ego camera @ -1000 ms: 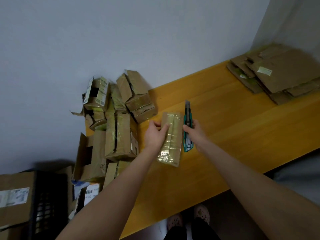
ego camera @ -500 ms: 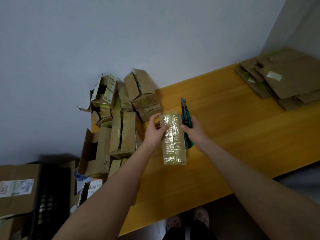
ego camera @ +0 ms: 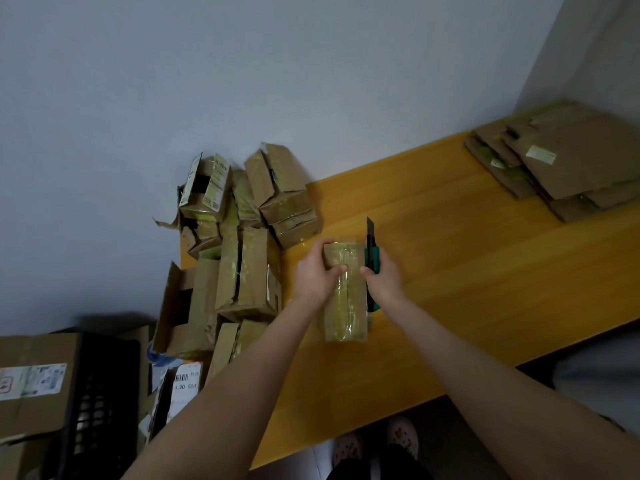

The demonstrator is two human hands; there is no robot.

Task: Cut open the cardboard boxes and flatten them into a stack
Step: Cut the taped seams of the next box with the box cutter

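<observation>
Gripping on both sides. Our left hand (ego camera: 317,273) clasps the far end of a small taped box (ego camera: 348,306), with the fingers curled over its far left corner and the thumb laid across the top face. Our right hand (ego camera: 382,277) is wrapped round a green utility knife (ego camera: 373,252). The dark blade is out and points away from us, toward the wall. The handle runs along the box's right side; touching or just beside, we cannot tell.

The taped box lies lengthwise on the yellow wooden table (ego camera: 467,271), toward its left half, and is bound in glossy clear tape.

Writing: a white barcode label (ego camera: 185,379), low at left, reads "30 551" after one unclear character. The shipping label (ego camera: 33,379) on the brown carton (ego camera: 20,420) at far left is too blurred to read. The print on the box atop the pile is too small. The pale sticker (ego camera: 540,154) on the flattened cardboard is illegible.

Hand pose: both bare forearms reach forward and converge on the box, wrists level, knuckles up.

Surroundings: a pile of uncut boxes (ego camera: 249,258) crowds the table's left end against the wall, just left of our left hand. The flattened stack (ego camera: 581,174) sits at the far right corner, well apart from the hands. A black crate (ego camera: 100,393) stands beside the carton. Patterned shoes (ego camera: 401,434) show below the table's front edge.
</observation>
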